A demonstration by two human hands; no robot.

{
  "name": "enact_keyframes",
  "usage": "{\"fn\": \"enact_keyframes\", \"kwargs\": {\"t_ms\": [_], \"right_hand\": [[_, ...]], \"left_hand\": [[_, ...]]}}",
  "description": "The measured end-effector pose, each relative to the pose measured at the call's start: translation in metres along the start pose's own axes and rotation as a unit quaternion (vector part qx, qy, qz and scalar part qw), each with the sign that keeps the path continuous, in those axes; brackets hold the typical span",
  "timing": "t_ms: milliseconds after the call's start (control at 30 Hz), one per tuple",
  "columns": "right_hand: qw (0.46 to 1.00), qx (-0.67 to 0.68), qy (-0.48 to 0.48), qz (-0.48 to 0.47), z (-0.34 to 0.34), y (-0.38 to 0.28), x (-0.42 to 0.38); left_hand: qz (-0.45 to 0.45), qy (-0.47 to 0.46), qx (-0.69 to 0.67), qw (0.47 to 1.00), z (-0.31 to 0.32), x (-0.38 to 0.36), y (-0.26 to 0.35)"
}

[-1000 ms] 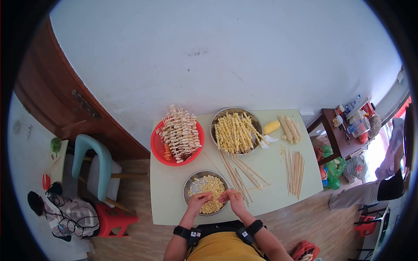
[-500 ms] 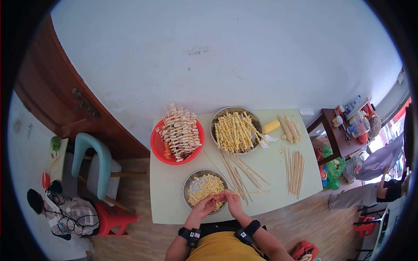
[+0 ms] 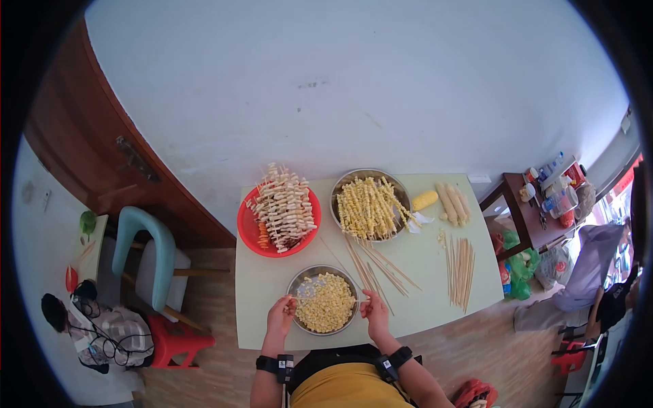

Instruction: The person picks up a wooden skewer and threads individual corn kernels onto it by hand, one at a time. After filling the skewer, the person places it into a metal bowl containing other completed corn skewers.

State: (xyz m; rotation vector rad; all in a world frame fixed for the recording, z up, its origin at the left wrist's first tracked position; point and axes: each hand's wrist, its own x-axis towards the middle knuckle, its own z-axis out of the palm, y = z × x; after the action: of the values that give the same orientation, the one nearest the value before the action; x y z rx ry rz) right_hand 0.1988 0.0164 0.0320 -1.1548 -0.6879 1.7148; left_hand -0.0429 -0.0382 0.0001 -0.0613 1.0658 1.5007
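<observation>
My left hand (image 3: 281, 315) is at the left rim of a steel bowl of loose corn kernels (image 3: 326, 304), its fingers pinched on one end of a thin wooden skewer (image 3: 296, 298). On the bowl's right side my right hand (image 3: 373, 313) pinches the skewer's other end. The skewer lies roughly level across the bowl; its middle is hard to make out against the pale kernels. Behind the bowl, several bare skewers (image 3: 384, 266) lie loose on the table.
A red basin (image 3: 241, 228) at the back left holds pale threaded skewers. Beside it a steel basin (image 3: 406, 197) holds corn skewers. A yellow corn cob (image 3: 425, 199), pale cobs (image 3: 453, 203) and a skewer bundle (image 3: 462, 275) lie to the right. Another person (image 3: 605, 306) is at far right.
My hands were together over the bowl's right side, with a skewer pointing right. They have drawn apart, the left hand moving left, and the skewer now spans the bowl between them.
</observation>
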Motion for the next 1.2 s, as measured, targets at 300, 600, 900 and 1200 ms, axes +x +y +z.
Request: {"fn": "enact_keyframes", "kwargs": {"t_ms": [300, 600, 900, 1200], "right_hand": [[0.996, -0.084, 0.040, -0.005, 0.006, 0.000, -0.003], [0.987, -0.156, -0.032, -0.004, 0.023, 0.009, -0.006], [0.989, -0.071, -0.079, 0.101, 0.007, 0.014, -0.010], [0.948, -0.119, -0.291, 0.048, 0.014, 0.010, -0.011]], "left_hand": [[-0.039, -0.033, 0.074, 0.996, 0.014, -0.007, -0.007], [-0.158, -0.140, 0.137, 0.968, 0.066, -0.030, -0.063], [-0.142, -0.155, 0.182, 0.961, 0.072, -0.037, -0.044], [-0.234, -0.303, 0.261, 0.886, 0.087, -0.054, -0.032]]}}
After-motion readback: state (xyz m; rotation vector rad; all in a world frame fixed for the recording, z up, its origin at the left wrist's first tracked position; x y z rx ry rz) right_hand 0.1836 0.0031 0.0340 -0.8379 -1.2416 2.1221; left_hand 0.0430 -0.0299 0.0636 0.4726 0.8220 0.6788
